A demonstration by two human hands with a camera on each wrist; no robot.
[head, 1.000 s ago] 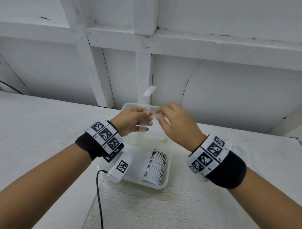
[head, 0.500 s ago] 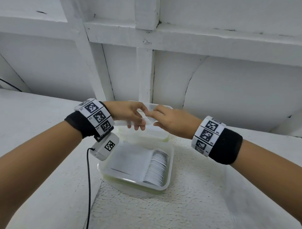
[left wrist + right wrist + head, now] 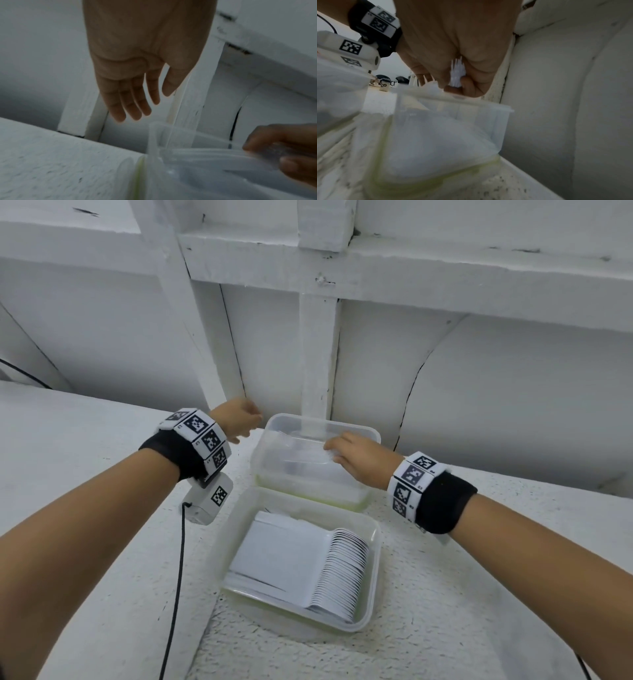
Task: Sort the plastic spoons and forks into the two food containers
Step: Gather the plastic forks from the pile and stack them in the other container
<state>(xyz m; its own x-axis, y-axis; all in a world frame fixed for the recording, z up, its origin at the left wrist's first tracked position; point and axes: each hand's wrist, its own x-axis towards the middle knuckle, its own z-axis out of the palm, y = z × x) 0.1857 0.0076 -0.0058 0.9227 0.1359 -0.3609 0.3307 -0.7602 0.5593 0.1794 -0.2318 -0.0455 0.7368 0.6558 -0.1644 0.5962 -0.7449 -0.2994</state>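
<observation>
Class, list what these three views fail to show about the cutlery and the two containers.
- Far container contents: head view, cloudy walls; wrist views blurred.
- Forks: number unclear, right hand covers them.
- Spoons in near container: too tightly stacked to count.
- Left hand: open, holds nothing.

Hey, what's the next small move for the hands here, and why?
Probably lower the right hand and let go of the forks it pinches, tines visible, above the far container. The near container already holds spoons; the left hand is empty.

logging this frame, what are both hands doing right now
Left hand: open, fingers straight, holding nothing.
Right hand: closed on plastic forks over the far container.
</observation>
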